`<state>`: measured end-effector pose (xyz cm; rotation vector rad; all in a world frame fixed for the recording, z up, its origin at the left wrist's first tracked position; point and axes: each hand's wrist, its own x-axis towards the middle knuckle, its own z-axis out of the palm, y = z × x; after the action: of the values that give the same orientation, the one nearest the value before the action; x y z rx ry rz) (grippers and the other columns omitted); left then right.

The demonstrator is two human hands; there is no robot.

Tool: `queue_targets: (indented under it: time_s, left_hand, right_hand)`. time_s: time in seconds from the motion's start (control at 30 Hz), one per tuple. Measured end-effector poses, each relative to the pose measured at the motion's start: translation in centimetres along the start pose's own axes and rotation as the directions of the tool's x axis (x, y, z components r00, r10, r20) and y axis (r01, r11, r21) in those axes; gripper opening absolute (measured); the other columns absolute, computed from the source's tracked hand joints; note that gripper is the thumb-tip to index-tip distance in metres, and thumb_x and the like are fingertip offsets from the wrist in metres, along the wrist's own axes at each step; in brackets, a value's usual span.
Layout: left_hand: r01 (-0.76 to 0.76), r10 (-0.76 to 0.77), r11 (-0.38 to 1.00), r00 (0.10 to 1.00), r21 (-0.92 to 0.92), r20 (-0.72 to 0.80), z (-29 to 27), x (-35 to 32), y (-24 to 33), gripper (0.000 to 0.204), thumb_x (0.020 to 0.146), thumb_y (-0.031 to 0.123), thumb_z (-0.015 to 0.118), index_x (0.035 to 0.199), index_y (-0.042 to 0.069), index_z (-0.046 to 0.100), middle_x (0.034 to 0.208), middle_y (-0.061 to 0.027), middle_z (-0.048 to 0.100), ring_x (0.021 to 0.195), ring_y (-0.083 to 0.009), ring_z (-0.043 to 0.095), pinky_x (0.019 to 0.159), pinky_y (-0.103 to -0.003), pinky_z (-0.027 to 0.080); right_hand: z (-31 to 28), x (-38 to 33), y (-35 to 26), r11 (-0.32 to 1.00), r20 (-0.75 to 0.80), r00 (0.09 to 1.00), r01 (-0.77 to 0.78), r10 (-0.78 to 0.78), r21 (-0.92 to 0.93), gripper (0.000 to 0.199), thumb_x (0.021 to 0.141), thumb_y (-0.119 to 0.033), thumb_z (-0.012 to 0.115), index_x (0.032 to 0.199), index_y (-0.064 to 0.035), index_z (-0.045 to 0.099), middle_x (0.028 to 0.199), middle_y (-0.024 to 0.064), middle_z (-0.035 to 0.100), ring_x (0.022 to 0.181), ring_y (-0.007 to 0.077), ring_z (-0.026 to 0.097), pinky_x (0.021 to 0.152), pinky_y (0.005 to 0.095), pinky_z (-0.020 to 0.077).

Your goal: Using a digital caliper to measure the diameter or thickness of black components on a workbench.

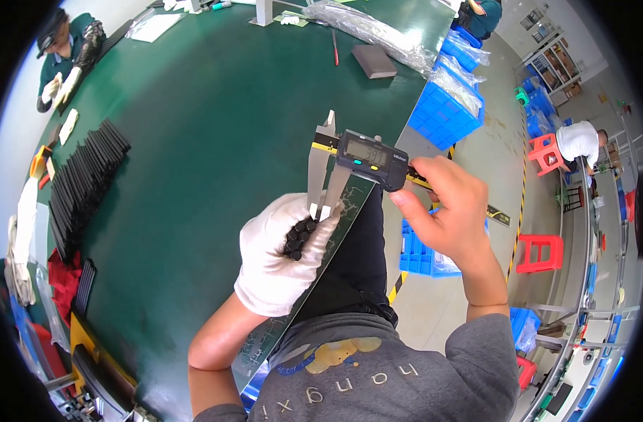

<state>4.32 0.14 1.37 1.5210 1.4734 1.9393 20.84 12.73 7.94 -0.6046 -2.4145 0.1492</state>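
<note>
My left hand (278, 257), in a white glove, is closed around a bundle of thin black rods (298, 240), whose round ends face up. My bare right hand (448, 207) pinches the digital caliper (370, 156) at its display end, thumb below and forefinger above. The caliper's jaws point down, and their tips (320, 211) are at the edge of the bundle, by one rod end. Whether the tips touch that rod is too small to tell. The caliper's beam runs out to the right behind my right hand.
A pile of black rods (86, 179) lies on the green table (202, 105) at left. Far back are a brown box (374, 61), a red pen-like tool (335, 48) and plastic-wrapped stock (370, 29). Blue crates (444, 112) stand along the right edge. A co-worker (65, 53) sits far left.
</note>
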Motion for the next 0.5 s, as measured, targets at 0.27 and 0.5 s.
queue_targets:
  time_s: [0.27, 0.5]
  left_hand:
    - [0.047, -0.052, 0.998, 0.993, 0.046, 0.108, -0.7, 0.3, 1.1, 0.021, 0.084, -0.002, 0.06, 0.102, 0.007, 0.059, 0.088, -0.0082, 0.066, 0.072, -0.0159, 0.063, 0.066, -0.025, 0.049]
    - [0.034, -0.035, 0.999, 0.992, 0.013, 0.119, -1.0, 0.2, 0.7, 0.027, 0.081, -0.008, 0.062, 0.103, 0.006, 0.059, 0.09, -0.0092, 0.067, 0.072, -0.0144, 0.064, 0.065, -0.023, 0.05]
  right_hand:
    - [0.1, -0.2, 0.3, 1.0, -0.021, 1.0, 0.006, -0.006, -0.008, 0.03, 0.07, -0.031, 0.076, 0.082, -0.0065, 0.063, 0.063, 0.0039, 0.057, 0.05, 0.0215, 0.056, 0.044, 0.0313, 0.0407]
    - [-0.1, -0.3, 0.1, 0.999, 0.02, 1.0, 0.002, -0.001, -0.039, 0.031, 0.071, -0.032, 0.075, 0.083, -0.0065, 0.062, 0.065, 0.004, 0.058, 0.049, 0.0224, 0.056, 0.044, 0.0315, 0.0408]
